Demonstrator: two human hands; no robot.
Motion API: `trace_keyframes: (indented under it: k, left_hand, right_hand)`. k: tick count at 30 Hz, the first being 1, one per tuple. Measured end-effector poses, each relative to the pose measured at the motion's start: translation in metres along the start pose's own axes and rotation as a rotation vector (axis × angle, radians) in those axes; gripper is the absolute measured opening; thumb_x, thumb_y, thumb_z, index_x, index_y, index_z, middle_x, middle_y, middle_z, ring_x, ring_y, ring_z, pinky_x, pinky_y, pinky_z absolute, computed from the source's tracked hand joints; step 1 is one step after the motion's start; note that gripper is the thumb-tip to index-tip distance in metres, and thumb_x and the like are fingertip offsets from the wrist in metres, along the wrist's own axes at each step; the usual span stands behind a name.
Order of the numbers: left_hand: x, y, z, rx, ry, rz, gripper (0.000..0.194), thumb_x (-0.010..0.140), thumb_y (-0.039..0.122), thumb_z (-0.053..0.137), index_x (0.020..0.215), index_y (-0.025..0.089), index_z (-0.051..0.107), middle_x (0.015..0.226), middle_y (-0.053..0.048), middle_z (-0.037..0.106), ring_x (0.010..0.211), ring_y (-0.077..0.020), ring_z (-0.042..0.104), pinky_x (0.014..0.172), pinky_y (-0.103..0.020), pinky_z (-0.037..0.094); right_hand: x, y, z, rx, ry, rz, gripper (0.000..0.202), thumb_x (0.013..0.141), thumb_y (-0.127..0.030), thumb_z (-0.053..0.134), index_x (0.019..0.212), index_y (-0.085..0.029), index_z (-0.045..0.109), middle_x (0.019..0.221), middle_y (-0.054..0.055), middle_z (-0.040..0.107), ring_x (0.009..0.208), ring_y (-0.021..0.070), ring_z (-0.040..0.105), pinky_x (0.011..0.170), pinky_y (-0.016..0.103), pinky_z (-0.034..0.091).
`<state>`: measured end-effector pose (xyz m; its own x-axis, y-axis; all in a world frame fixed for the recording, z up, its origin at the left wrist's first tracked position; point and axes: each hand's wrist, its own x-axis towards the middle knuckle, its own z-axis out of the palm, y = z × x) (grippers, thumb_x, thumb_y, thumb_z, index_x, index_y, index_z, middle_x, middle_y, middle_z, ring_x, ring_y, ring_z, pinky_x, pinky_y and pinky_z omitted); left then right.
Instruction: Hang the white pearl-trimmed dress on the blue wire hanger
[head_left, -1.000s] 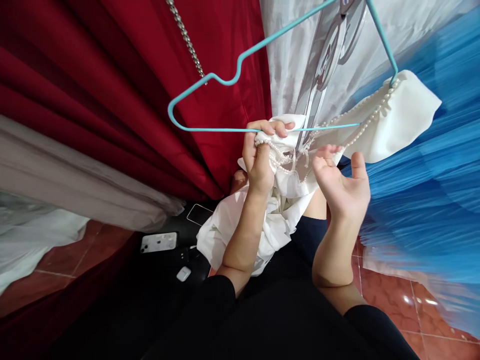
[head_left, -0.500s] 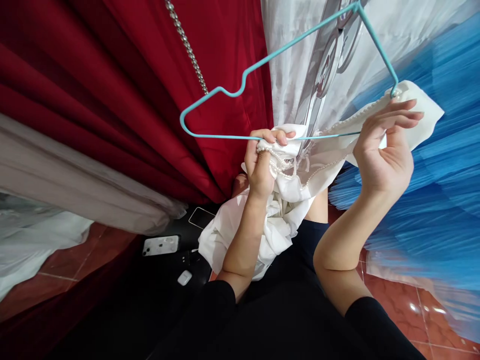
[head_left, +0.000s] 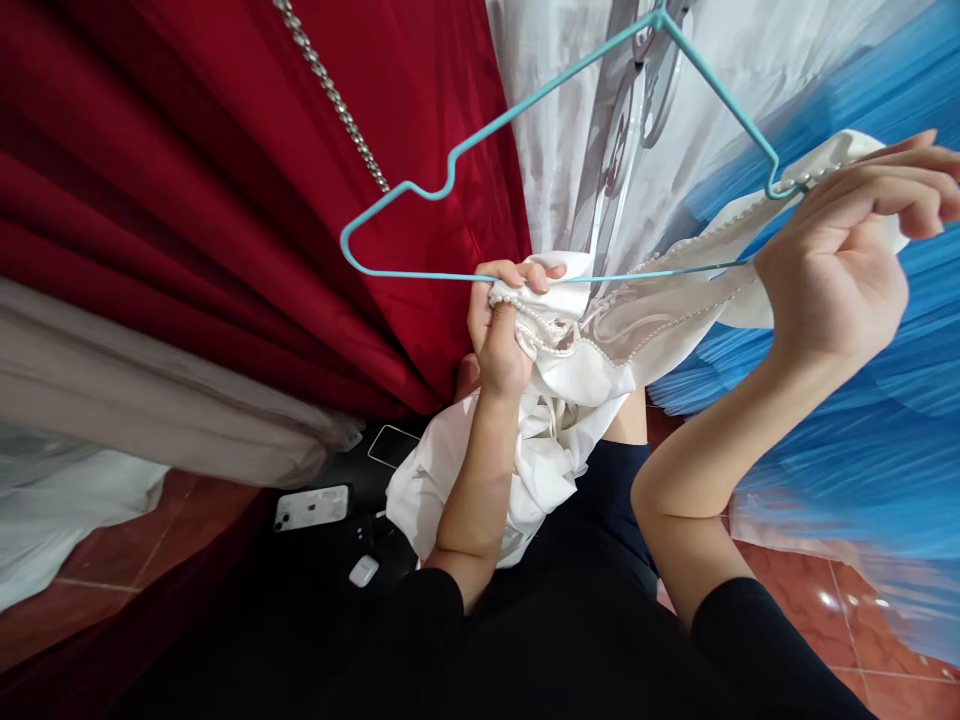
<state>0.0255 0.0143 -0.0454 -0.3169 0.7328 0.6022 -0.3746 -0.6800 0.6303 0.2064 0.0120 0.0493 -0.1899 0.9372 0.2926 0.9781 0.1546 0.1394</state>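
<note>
My left hand (head_left: 504, 335) is closed around the bottom bar of a light-blue clothes hanger (head_left: 559, 82) and a bunched part of a white dress (head_left: 551, 440) edged with small pearl beads. Most of the dress lies crumpled over my lap. One beaded side stretches up to the right and covers the hanger's right end. There my right hand (head_left: 840, 260) has hold of the cloth, its outer fingers stretched loosely; the exact grip is partly hidden. The hanger's left shoulder is bare.
A red gown (head_left: 420, 130) with a jewelled strip hangs at the left, a blue tulle skirt (head_left: 847, 420) at the right. White fabric (head_left: 551, 130) and a pale metal frame (head_left: 619, 160) are behind. A white phone (head_left: 311, 507) and a small white case (head_left: 364, 571) lie on a black surface.
My right hand has moved right and slightly up, drawing the dress's beaded edge out along the hanger's right end. The hanger and my left hand have shifted a little left in view.
</note>
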Motion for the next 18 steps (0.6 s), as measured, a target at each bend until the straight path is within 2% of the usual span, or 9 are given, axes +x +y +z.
trace_keyframes:
  k: [5, 9, 12, 15, 18]
  left_hand:
    - [0.007, 0.002, -0.006, 0.033, 0.038, 0.041, 0.035, 0.099, 0.054, 0.066, 0.097, 0.025, 0.047, 0.085, 0.001, 0.055, 0.099, -0.0212, 0.068, 0.113, -0.045, 0.051]
    - [0.010, -0.003, -0.009, 0.015, 0.040, 0.019, 0.035, 0.096, 0.054, 0.069, 0.098, 0.026, 0.048, 0.085, 0.000, 0.054, 0.099, -0.0216, 0.068, 0.110, -0.042, 0.052]
    - [0.014, -0.007, -0.013, 0.036, 0.063, 0.006, 0.041, 0.093, 0.060, 0.070, 0.098, 0.027, 0.047, 0.086, 0.000, 0.052, 0.099, -0.0226, 0.067, 0.109, -0.042, 0.052]
    - [0.018, -0.006, -0.017, 0.057, 0.060, 0.016, 0.042, 0.092, 0.061, 0.070, 0.098, 0.027, 0.047, 0.087, 0.000, 0.051, 0.098, -0.0225, 0.066, 0.109, -0.042, 0.052]
    - [0.017, -0.002, -0.018, 0.073, 0.033, 0.015, 0.040, 0.093, 0.059, 0.070, 0.099, 0.026, 0.046, 0.086, 0.000, 0.051, 0.098, -0.0219, 0.067, 0.110, -0.041, 0.052]
  right_hand:
    - [-0.004, 0.000, 0.004, 0.036, -0.079, 0.068, 0.039, 0.092, -0.066, 0.046, 0.099, -0.042, 0.076, 0.089, 0.004, 0.075, 0.133, 0.0271, 0.058, 0.116, 0.059, 0.051]
    - [-0.014, -0.001, 0.007, 0.075, -0.146, 0.123, 0.042, 0.090, -0.071, 0.045, 0.100, -0.046, 0.076, 0.088, 0.003, 0.075, 0.139, 0.0284, 0.055, 0.120, 0.062, 0.046]
    - [-0.027, 0.005, 0.006, 0.184, -0.177, 0.237, 0.045, 0.088, -0.075, 0.042, 0.101, -0.049, 0.076, 0.087, 0.004, 0.075, 0.141, 0.0296, 0.053, 0.120, 0.065, 0.043]
    - [-0.039, 0.021, 0.003, 0.480, -0.101, 0.447, 0.055, 0.092, -0.073, 0.025, 0.108, -0.052, 0.073, 0.092, 0.004, 0.076, 0.141, 0.0296, 0.051, 0.118, 0.067, 0.041]
    - [-0.045, 0.044, 0.004, 0.934, 0.124, 0.617, 0.061, 0.095, -0.059, 0.011, 0.115, -0.055, 0.068, 0.107, 0.001, 0.076, 0.144, 0.0287, 0.046, 0.122, 0.065, 0.034]
